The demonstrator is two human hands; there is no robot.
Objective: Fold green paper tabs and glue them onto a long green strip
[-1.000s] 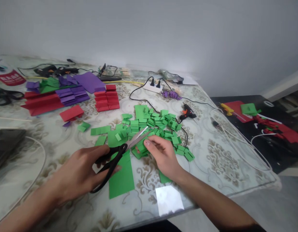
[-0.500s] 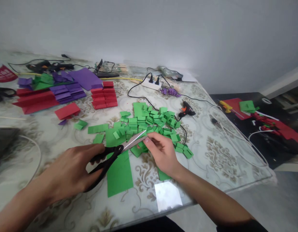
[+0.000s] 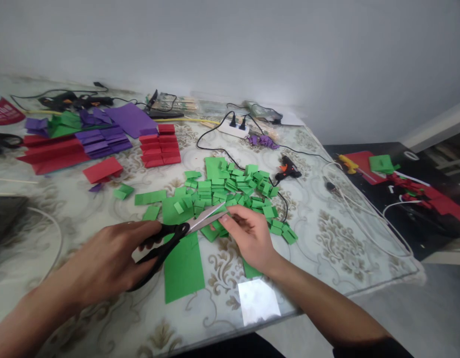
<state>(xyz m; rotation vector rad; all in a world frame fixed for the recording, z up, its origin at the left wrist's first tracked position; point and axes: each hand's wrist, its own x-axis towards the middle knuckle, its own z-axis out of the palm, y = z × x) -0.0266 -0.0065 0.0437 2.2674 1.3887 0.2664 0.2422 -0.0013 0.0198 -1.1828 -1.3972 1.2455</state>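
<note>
My left hand (image 3: 111, 258) is closed around the black handles of a pair of scissors (image 3: 182, 229). The silver blades point to the right and stand slightly apart. At their tips is my right hand (image 3: 248, 236), thumb and fingers pinched together. Whatever it pinches is too small and hidden to make out. Below and behind the blades lies a heap of small folded green paper pieces (image 3: 233, 185). A larger green paper sheet (image 3: 184, 268) lies flat under the scissors, and another green sheet shows partly beneath my right wrist.
Red folded paper (image 3: 161, 146) and purple paper strips (image 3: 105, 141) lie at the back left. A black glue gun (image 3: 288, 169) rests right of the heap, near a white power strip (image 3: 233, 129) with cables. On the right stands a dark surface (image 3: 367, 191) holding red paper.
Both hands stay almost in place at the scissors' tips. My left hand's grip on the handles has shifted very slightly, and the view has moved a little.
</note>
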